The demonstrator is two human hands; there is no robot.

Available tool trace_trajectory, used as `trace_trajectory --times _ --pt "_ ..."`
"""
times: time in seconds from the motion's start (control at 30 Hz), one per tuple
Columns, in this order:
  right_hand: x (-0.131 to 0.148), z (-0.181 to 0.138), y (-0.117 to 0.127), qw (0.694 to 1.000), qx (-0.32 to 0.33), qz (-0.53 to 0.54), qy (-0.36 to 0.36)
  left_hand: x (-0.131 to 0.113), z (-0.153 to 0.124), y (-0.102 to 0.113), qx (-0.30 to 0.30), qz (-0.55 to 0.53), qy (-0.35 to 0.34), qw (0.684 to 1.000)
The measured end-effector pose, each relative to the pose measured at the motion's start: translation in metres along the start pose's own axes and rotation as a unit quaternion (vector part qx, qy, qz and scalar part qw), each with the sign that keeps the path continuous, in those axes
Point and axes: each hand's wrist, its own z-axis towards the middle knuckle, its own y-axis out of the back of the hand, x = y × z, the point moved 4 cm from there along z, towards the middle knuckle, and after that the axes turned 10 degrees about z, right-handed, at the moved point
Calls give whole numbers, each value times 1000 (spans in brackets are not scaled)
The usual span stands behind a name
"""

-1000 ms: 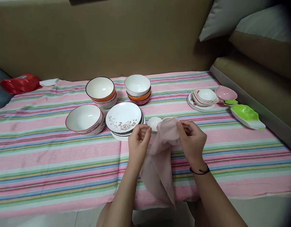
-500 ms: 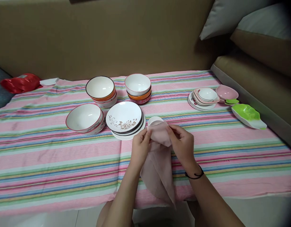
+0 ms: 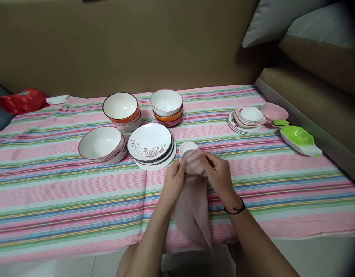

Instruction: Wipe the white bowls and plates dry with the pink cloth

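Tablecloth (image 3: pixel 50 200), brightly striped, spreads under the pink rag (image 3: pixel 191 209), sofa cushions (image 3: pixel 316 84) beside.

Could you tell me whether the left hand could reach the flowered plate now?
Probably yes: the flowered plate lies close beside the left hand, nothing between, though that hand grips the pink cloth.

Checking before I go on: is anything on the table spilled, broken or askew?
Nothing stands out. The bowls and plates stand in even stacks; no spill or chip shows. The left hand and right hand hold a cloth against a small dish. Only the green dish lies near the right edge of the table.
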Motion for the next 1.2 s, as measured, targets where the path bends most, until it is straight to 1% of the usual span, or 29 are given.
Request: trace_trajectory --times 0.13,0.2,0.23,0.3,0.37,0.43,0.47,0.53,0.6,0.7,0.77,0.87,1.0,1.2 --pt "2 -1 -7 1000 -11 -18 17 -5 1 -3 -2 34 -26 999" --pt "2 -1 -7 999 -20 -24 16 -5 1 -6 -6 12 -15 1000" --pt "2 -1 -7 999 -29 -21 11 -5 1 -7 -6 -17 -5 1000" --pt "-1 0 -4 998 -63 5 -13 -2 0 -10 -8 -97 14 995" --pt "-5 0 -1 992 -98 52 -58 1 0 -10 -29 -158 24 987" --pt "-9 0 0 984 -110 98 -98 2 1 -8 -58 -171 21 983" --pt "-10 1 -1 982 -106 115 -104 3 2 -6 -75 -163 18 984" --pt "-9 1 -1 983 -99 130 -85 3 3 -2 -105 -149 17 983" --pt "-6 1 0 986 -102 122 -54 2 2 0 -128 -149 20 980" --pt "-5 0 2 987 -112 103 -49 0 1 1 -145 -140 16 979" --pt "-5 -2 2 987 -117 98 -48 0 0 0 -144 -124 7 982" --pt "-5 -4 0 989 -114 85 -35 0 1 -3 -123 -127 4 984" --pt "-5 -5 -5 995 -85 46 -28 3 1 -3 -96 -158 13 983" --pt "7 -8 -9 999 -51 3 5 3 0 -2 -88 -168 16 982"
